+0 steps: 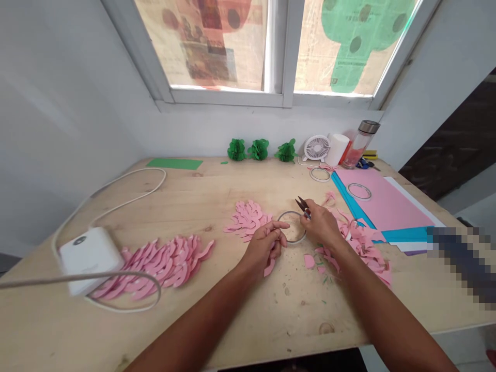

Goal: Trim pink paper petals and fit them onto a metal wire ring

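Head view: two bare hands over a wooden bench (pixel 232 320). Right hand (pixel 321 225), right of centre: fingers closed around dark scissors (pixel 301 204), blades slightly parted and pointing to the upper left. Left hand (pixel 265 245), centre: index finger extended, the others curled; a pink paper piece (pixel 269 267) shows just below, though whether the fingers grip it cannot be told. Between the hands lies a tape ring (pixel 291 241). Curved pink strips form one cluster (pixel 248 217) at centre and a larger heap (pixel 170 263) at lower left; pink scraps (pixel 364 243) lie at right, partly behind the right forearm.
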{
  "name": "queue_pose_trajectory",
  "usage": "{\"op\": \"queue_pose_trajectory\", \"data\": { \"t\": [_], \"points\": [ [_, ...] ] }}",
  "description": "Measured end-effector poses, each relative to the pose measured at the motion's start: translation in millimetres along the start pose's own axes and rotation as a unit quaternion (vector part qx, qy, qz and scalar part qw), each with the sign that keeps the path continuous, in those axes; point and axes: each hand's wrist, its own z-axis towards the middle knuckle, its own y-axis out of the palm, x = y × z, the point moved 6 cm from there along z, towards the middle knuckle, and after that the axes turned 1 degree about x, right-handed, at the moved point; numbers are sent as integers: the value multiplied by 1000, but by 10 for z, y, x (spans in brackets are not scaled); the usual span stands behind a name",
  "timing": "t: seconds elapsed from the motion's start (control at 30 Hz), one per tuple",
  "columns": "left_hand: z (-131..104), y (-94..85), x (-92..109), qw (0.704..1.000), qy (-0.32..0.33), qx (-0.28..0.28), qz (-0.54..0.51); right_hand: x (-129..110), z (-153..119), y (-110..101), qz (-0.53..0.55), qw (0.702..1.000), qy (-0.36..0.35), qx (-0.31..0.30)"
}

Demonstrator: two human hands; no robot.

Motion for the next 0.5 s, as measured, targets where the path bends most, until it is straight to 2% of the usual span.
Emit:
{"op": "queue_pose_trajectory", "data": {
  "t": [0.1,0.23,0.3,0.5],
  "points": [
    [7,-25,-3,997,28,30,60,-55,-18,-20,47,999,-14,23],
    [-2,-98,78,972,147,95,159,-159,-80,-75,76,994,-38,66],
    [-2,-96,73,963,169,89,191,-216,-118,-104,88,991,-52,86],
    [-26,-18,59,965,165,40,200,-360,-222,-198,138,976,-96,140]
  ]
}}
